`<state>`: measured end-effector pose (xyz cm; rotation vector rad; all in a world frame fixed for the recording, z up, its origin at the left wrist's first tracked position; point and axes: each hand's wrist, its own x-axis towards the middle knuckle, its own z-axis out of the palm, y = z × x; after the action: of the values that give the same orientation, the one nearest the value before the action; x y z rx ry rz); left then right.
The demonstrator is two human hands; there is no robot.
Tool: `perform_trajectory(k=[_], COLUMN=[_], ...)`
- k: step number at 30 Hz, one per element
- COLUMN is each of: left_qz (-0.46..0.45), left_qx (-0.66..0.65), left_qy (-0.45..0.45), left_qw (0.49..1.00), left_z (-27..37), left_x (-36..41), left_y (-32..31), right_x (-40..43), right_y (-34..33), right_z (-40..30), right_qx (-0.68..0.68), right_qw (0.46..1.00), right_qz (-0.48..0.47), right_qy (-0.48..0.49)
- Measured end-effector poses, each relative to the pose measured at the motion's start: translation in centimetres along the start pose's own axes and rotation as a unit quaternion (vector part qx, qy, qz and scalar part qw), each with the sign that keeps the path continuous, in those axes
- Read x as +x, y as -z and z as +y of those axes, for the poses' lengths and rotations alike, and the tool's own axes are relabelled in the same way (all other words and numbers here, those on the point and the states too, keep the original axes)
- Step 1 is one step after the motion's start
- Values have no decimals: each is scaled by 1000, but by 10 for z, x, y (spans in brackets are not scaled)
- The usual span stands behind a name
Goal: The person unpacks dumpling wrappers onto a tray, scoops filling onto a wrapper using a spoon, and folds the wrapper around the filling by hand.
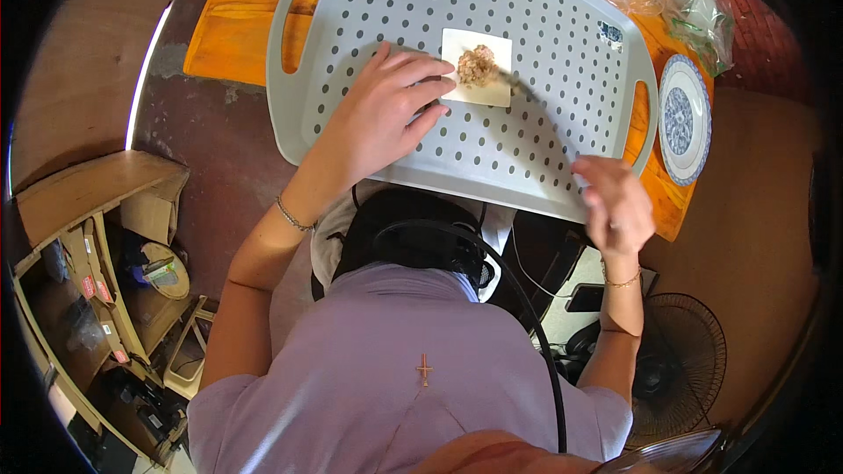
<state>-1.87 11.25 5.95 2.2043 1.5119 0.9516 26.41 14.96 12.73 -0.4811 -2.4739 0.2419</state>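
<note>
A square pale wrapper sheet (477, 99) lies flat on a grey plastic tray (395, 138) with dark dots. On its middle sits a small mound of minced filling (475, 67). My left hand (388, 108) rests over the tray from the left, fingers spread and fingertips at the wrapper's left edge; it grips nothing that I can see. My right hand (612, 201), at the tray's front right, holds a slender utensil (543, 112) by its handle. The utensil's far end reaches the right side of the filling; blur hides its exact shape.
Beneath the tray is a wooden table (224, 33). A blue-patterned plate (685, 120) stands right of the tray, with clear plastic bags (695, 6) behind it. A black cable (520, 296) crosses my body. A fan (678, 362) is low right; a wooden shelf (99, 184) stands left.
</note>
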Motion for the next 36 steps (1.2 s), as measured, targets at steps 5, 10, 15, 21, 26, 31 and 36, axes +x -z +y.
perform_trajectory(k=[5, 10, 15, 21, 26, 31, 36], left_qz=[-16, -8, -6, 44, 31, 17, 51], left_qx=[15, -3, -18, 34, 61, 60, 33], left_qy=[13, 6, 35, 28, 22, 19, 13], left_qw=[1000, 1000, 999, 998, 997, 998, 998], left_z=[2, 0, 5, 15, 15, 13, 15], left_x=[-4, -6, -3, 16, 17, 12, 13], left_y=[0, 0, 2, -7, -13, -13, -7], right_x=[-5, -14, -13, -4, -5, -6, -5], right_y=[-4, -13, -14, -23, -26, -29, -31], right_z=[16, 17, 12, 24, 34, 33, 32], right_qx=[131, 25, 43, 287, 356, 349, 311], right_qw=[967, 994, 989, 824, 801, 808, 827], right_qz=[126, 19, 62, 244, 248, 247, 279], right_qy=[-177, -101, -125, -422, -413, -405, -377])
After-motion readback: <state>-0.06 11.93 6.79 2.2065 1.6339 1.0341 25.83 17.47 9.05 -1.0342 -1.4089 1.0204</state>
